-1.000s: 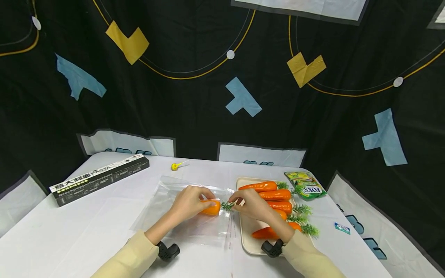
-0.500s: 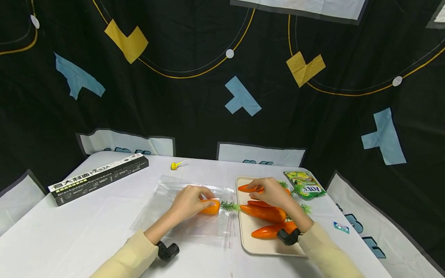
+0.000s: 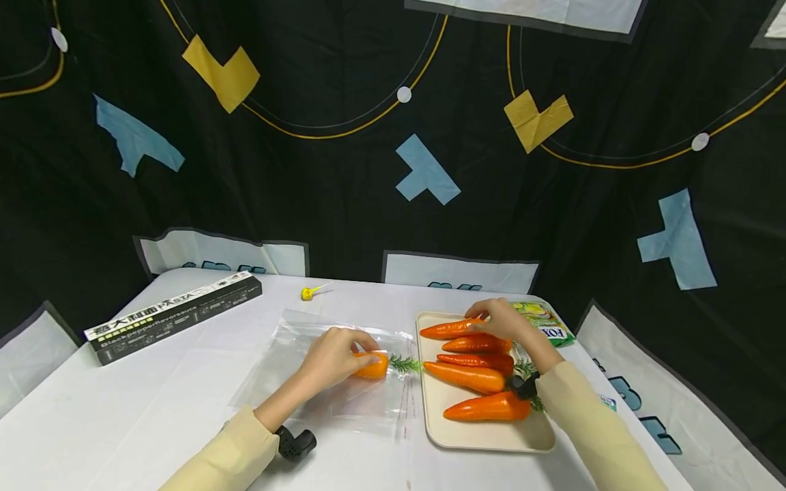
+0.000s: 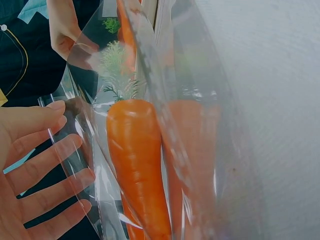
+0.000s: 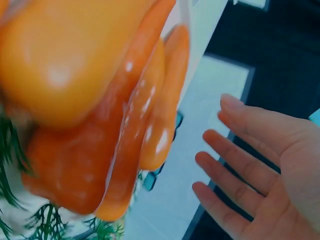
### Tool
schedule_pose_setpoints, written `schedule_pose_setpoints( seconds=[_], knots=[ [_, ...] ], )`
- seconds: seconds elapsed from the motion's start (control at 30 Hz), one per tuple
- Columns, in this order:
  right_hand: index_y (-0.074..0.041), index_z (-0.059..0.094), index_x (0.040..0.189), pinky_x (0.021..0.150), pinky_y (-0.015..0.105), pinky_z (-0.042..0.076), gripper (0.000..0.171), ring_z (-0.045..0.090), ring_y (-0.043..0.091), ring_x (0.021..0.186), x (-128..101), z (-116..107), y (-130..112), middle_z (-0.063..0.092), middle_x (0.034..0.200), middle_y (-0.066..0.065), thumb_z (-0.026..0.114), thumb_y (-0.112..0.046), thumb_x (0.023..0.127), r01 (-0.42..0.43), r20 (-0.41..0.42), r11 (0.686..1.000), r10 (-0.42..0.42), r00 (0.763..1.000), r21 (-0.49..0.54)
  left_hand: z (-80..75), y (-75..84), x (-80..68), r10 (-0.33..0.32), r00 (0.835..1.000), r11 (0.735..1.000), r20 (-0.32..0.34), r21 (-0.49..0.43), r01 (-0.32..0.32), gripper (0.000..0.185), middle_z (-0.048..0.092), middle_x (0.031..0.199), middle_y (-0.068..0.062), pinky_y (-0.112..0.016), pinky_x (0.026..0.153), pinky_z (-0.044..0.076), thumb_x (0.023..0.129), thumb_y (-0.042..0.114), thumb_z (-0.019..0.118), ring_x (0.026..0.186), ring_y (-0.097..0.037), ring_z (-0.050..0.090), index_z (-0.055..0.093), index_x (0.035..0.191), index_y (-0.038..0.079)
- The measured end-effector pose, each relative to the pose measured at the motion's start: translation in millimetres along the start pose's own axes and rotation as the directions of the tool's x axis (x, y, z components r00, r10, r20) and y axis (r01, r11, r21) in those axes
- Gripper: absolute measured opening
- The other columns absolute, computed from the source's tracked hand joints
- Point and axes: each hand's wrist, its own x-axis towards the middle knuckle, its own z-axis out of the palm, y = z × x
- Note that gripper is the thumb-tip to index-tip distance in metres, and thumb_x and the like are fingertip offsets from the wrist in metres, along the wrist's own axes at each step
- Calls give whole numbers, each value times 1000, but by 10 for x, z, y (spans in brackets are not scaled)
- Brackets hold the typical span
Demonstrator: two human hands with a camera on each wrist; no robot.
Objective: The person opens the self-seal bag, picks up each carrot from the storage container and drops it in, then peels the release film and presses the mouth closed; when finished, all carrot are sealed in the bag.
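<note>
A clear plastic bag (image 3: pixel 264 382) lies on the white table with an orange carrot (image 4: pixel 135 150) in it, whose green top (image 3: pixel 404 364) sticks out toward the tray. My left hand (image 3: pixel 331 358) pinches the bag's edge between thumb and fingers, beside the carrot's thick end. Several more carrots lie side by side in a cream tray (image 3: pixel 439 426). Over the farthest carrot (image 3: pixel 443 331) is my right hand (image 3: pixel 500 319). In the right wrist view its fingers (image 5: pixel 232 152) are spread and hold nothing, beside the carrots.
A black pasta box (image 3: pixel 178 318) lies at the back left, with a yellow lollipop (image 3: pixel 309 293) behind the bag. A green FOX'S packet (image 3: pixel 555 331) is behind my right forearm. A small blue-green packet (image 3: pixel 608 402) is partly covered by the right sleeve.
My right hand has left the carrot top at the bag and moved right and back over the tray to the farthest carrot. The left hand stays at the bag.
</note>
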Motion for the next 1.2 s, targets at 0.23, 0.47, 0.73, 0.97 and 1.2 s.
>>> schedule_pose_setpoints(
  seconds=[0.23, 0.47, 0.73, 0.97, 1.2],
  knots=[
    [-3, 69, 115, 84, 38, 54, 26, 58, 30, 100, 143, -26, 174, 66, 114, 15, 68, -9, 90, -45, 85, 999, 44, 995, 13, -6, 4, 1, -6, 1000, 1000, 5, 2, 6, 7, 68, 78, 15, -29, 60, 47, 79, 24, 79, 72, -8, 60, 75, 84, 27],
    [-6, 68, 116, 85, 37, 53, 26, 56, 28, 102, 237, -2, 298, 66, 113, 11, 67, -8, 90, -115, 128, 993, 113, 985, 10, -2, 0, 0, -7, 1000, 1000, 10, -2, 7, 7, 68, 79, 15, -29, 60, 46, 79, 23, 79, 72, -9, 61, 75, 84, 27],
    [-3, 68, 115, 84, 38, 53, 26, 57, 31, 103, 292, 25, 373, 66, 112, 13, 67, -3, 90, -120, 154, 993, 121, 981, -18, 25, -32, 11, 22, 1000, 1000, -4, 17, -22, 6, 68, 77, 14, -28, 58, 46, 79, 26, 79, 70, -7, 61, 76, 84, 27],
    [-5, 68, 117, 83, 36, 54, 28, 58, 25, 97, 319, 54, 424, 66, 110, 10, 68, -4, 88, -173, 165, 985, 174, 971, -20, 24, -25, 5, 12, 1000, 1000, -1, 5, -12, 6, 68, 78, 15, -28, 59, 46, 79, 25, 79, 70, -7, 60, 75, 83, 27],
    [-5, 69, 115, 80, 33, 55, 29, 59, 21, 90, 336, 85, 480, 67, 106, 9, 71, -6, 87, -199, 163, 980, 194, 967, 9, 23, -20, 1, 10, 1000, 1000, 0, 8, -10, 6, 68, 78, 15, -28, 59, 46, 79, 24, 79, 71, -7, 60, 75, 84, 26]
  ],
)
